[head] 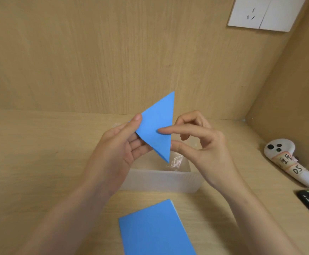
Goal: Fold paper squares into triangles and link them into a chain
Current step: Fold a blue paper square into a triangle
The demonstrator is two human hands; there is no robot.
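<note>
While the left grip pinches the blue triangle, the right grip, half open, nips its edge.

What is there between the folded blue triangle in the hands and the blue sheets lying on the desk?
In the head view, a translucent plastic box stands on the desk between them; the triangle is held above it, the blue sheets lie nearer.

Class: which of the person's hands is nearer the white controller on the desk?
Right. The right hand is left of the white controller; the left hand is farther left, beyond the folded blue triangle.
</note>
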